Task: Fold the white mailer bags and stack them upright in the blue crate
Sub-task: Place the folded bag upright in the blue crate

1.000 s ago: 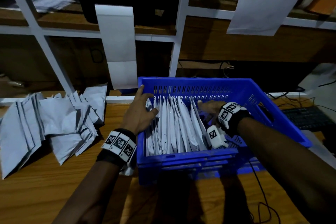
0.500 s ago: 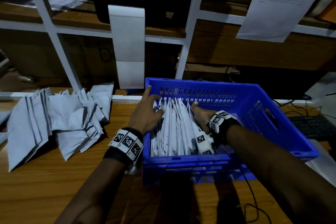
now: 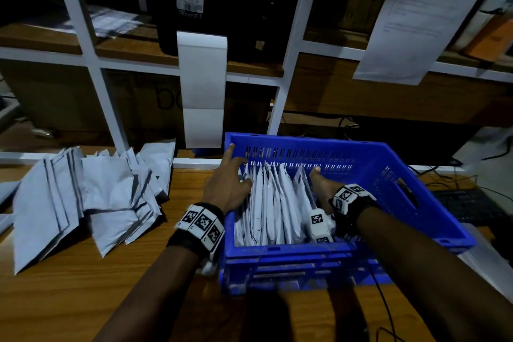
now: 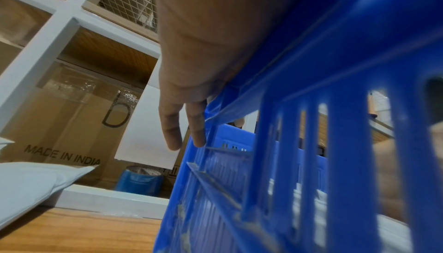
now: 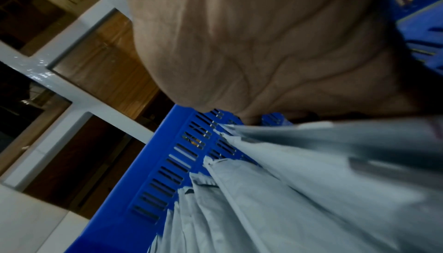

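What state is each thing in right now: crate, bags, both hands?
Blue slotted plastic crate: on the wooden table, partly filled.
Folded white mailer bags: upright in a row at the crate's left side.
Loose white mailer bags: piled on the table, left of the crate.
Left hand: open, over the crate's left rim.
Right hand: open, pressing the row's right side.

I see a dim room: a wooden table (image 3: 69,300) runs under a white-framed shelf unit (image 3: 91,69) with wooden boards. A cardboard box (image 4: 72,124) marked "MADE IN INDIA" sits in a lower bay.
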### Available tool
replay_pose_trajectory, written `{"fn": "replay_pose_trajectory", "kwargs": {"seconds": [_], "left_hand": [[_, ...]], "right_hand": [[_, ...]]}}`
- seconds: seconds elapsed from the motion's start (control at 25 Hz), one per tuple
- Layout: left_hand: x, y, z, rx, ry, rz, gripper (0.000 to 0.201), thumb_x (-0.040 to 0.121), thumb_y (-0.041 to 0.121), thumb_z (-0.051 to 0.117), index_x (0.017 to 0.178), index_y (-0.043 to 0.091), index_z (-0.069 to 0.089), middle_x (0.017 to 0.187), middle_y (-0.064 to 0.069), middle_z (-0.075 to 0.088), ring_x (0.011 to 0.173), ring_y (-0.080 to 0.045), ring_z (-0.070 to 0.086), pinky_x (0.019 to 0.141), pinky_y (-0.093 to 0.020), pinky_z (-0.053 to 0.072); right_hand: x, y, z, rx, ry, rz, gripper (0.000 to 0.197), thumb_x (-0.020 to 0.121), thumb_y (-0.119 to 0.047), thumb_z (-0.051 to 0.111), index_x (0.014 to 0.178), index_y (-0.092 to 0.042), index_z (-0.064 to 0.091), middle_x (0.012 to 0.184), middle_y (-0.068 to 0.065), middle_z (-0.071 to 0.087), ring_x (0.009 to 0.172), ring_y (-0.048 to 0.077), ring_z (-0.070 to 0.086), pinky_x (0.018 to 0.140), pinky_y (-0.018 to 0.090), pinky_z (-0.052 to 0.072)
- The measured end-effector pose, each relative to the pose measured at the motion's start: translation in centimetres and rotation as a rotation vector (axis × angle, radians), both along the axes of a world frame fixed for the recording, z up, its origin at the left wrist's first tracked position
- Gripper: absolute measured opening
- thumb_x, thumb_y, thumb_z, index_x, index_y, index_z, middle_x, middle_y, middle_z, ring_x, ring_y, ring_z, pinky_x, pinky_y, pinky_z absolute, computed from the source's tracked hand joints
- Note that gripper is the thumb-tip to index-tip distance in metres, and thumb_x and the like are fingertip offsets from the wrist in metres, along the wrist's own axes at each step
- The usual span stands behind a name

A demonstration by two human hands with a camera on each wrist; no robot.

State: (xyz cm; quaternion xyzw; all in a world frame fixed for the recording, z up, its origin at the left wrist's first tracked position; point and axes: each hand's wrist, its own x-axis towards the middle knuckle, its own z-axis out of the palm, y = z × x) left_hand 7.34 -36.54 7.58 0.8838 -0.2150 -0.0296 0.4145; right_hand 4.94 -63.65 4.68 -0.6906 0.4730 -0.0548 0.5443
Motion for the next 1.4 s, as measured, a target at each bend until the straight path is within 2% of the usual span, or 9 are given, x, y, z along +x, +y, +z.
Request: {"fn": "replay_pose_trajectory", "kwargs": {"seconds": [0.16, 0.32, 0.44, 0.6, 0.76, 0.92, 1.04, 1.16, 1.4], "left_hand": [[0.4, -0.1, -0.7, 0.031, -0.002, 0.002, 0.051, 0.087, 0.037, 0.065, 0.135, 0.029, 0.051, 0.165, 0.02, 0.002, 0.106, -0.021, 0.065, 0.095, -0.051, 0.052], [0.5, -0.2, -0.8, 0.031, 0.012, 0.015, 0.049, 0.087, 0.035, 0.066, 0.134, 0.029, 0.052, 0.166, 0.019, 0.003, 0.107, -0.02, 0.064, 0.095, -0.051, 0.052], [0.5, -0.2, -0.8, 0.022, 0.023, 0.013, 0.05, 0.085, 0.037, 0.064, 0.133, 0.03, 0.052, 0.165, 0.022, 0.003, 0.112, -0.023, 0.063, 0.096, -0.054, 0.05], [0.5, -0.3, -0.7, 0.021, 0.032, 0.021, 0.05, 0.084, 0.037, 0.063, 0.132, 0.03, 0.053, 0.165, 0.023, 0.004, 0.117, -0.024, 0.061, 0.099, -0.056, 0.048], [0.5, -0.2, -0.6, 0.004, 0.039, 0.02, 0.047, 0.083, 0.035, 0.064, 0.129, 0.029, 0.054, 0.165, 0.021, 0.005, 0.119, -0.023, 0.06, 0.1, -0.053, 0.048], [-0.1, -0.3, 0.2, 0.019, 0.038, 0.04, 0.042, 0.088, 0.029, 0.067, 0.128, 0.026, 0.056, 0.167, 0.016, 0.005, 0.119, -0.023, 0.06, 0.101, -0.051, 0.049], [-0.5, -0.1, 0.9, -0.012, 0.022, 0.024, 0.035, 0.09, 0.024, 0.066, 0.124, 0.022, 0.058, 0.167, 0.012, 0.009, 0.105, -0.022, 0.064, 0.092, -0.046, 0.053], [-1.0, 0.1, 1.1, -0.071, -0.03, 0.054, 0.03, 0.089, 0.021, 0.065, 0.118, 0.015, 0.063, 0.162, 0.002, 0.029, 0.113, -0.024, 0.06, 0.097, -0.038, 0.049], [-2.5, 2.2, 1.1, -0.082, -0.235, -0.011, 0.032, 0.087, 0.031, 0.059, 0.115, 0.016, 0.063, 0.114, -0.007, 0.066, 0.102, -0.031, 0.06, 0.089, -0.051, 0.051]], "right_hand": [[0.5, -0.4, 1.6, 0.199, 0.044, 0.16, 0.098, 0.085, -0.083, 0.034, 0.158, -0.02, 0.016, 0.161, 0.01, 0.029, 0.148, 0.038, 0.024, 0.117, 0.053, 0.027], [0.3, -1.5, 1.5, 0.145, 0.076, 0.345, 0.109, 0.073, -0.091, 0.029, 0.152, -0.016, 0.036, 0.149, 0.015, 0.048, 0.131, 0.04, 0.051, 0.103, 0.052, 0.045], [-0.9, -0.8, 3.1, 0.139, 0.124, 0.335, 0.089, 0.093, -0.077, 0.021, 0.15, -0.011, 0.038, 0.147, 0.017, 0.049, 0.13, 0.038, 0.052, 0.103, 0.051, 0.048], [-0.8, -0.3, 3.5, 0.065, 0.202, 0.313, 0.089, 0.094, -0.076, 0.021, 0.155, -0.013, 0.028, 0.157, 0.016, 0.037, 0.142, 0.042, 0.037, 0.114, 0.056, 0.034], [-1.1, 0.7, 5.0, -0.004, 0.171, 0.259, 0.078, 0.103, -0.061, 0.018, 0.157, -0.005, 0.023, 0.161, 0.02, 0.027, 0.146, 0.037, 0.031, 0.117, 0.044, 0.031], [-2.4, 2.8, 10.1, -0.104, 0.243, 0.379, 0.09, 0.096, -0.071, 0.012, 0.159, -0.008, 0.017, 0.162, 0.021, 0.021, 0.143, 0.042, 0.034, 0.101, 0.043, 0.044], [-4.3, 4.7, 14.4, -0.195, 0.266, 0.589, 0.085, 0.096, -0.07, 0.01, 0.158, -0.013, 0.021, 0.16, 0.016, 0.029, 0.13, 0.045, 0.05, 0.069, 0.045, 0.057], [-6.6, 6.7, 16.4, -0.409, 0.278, 0.663, 0.077, 0.098, -0.069, 0.024, 0.153, -0.016, 0.035, 0.153, 0.01, 0.041, 0.113, 0.037, 0.061, 0.083, 0.059, 0.057], [-13.2, 9.7, 14.5, -0.681, 0.041, 0.637, 0.057, 0.1, -0.054, 0.047, 0.142, -0.017, 0.052, 0.142, 0.007, 0.057, 0.126, 0.025, 0.054, 0.1, 0.038, 0.047]]}}
